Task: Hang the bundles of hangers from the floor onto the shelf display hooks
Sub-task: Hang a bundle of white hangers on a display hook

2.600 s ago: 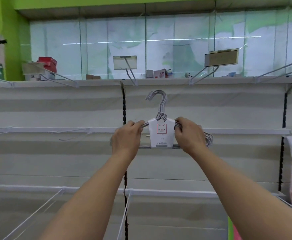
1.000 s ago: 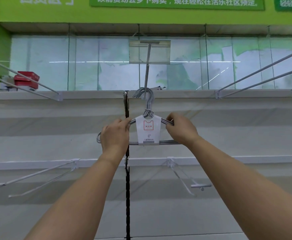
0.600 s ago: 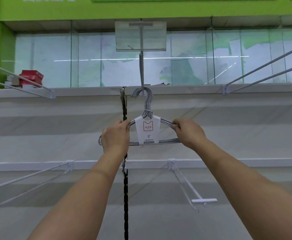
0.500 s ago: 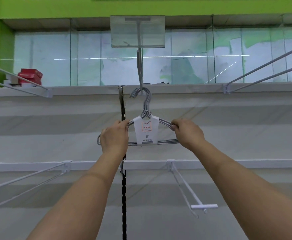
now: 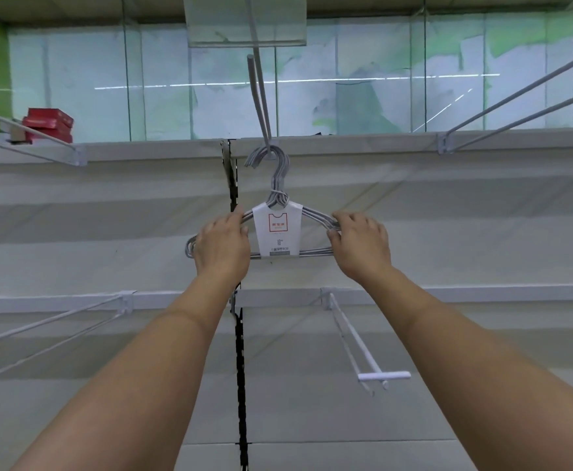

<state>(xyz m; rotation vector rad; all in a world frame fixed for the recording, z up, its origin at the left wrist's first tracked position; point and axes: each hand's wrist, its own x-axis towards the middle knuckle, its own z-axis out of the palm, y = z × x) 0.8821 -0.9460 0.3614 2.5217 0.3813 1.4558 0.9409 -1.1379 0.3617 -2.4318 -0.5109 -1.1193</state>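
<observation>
The bundle of hangers [image 5: 280, 212] is a stack of thin grey wire hangers bound together, with a white paper sleeve [image 5: 278, 231] wrapped over the middle. The sleeve carries a red square mark and small dark print. The curved tops of the hangers sit bunched together over the base of a display hook [image 5: 259, 93], close to the shelf rail [image 5: 346, 146]. The bundle hangs level, its bottom bar horizontal.

The left hand [image 5: 222, 244] grips the left shoulder of the bundle, fingers curled over the wires and covering that end. The right hand [image 5: 361, 244] pinches the right shoulder, fingertips on top and thumb beneath. Both forearms reach up from the bottom corners of the view.

The display hook is a grey rod that slopes up and toward the camera from the rail. A clear label holder [image 5: 244, 20] sits above its front end. A black slotted upright [image 5: 239, 334] runs down just left of the bundle, partly behind the left hand.

To the right, a second pair of rods [image 5: 516, 100] slopes out from the same rail, well apart from the bundle. To the left, another rod [image 5: 23, 137] does likewise, with red boxes [image 5: 48, 125] behind it. Below, a lower rail [image 5: 482, 294] carries a short hook with a white crossbar [image 5: 383, 376] and long rods [image 5: 47, 322] at the left. The back panel behind the bundle is plain white.
</observation>
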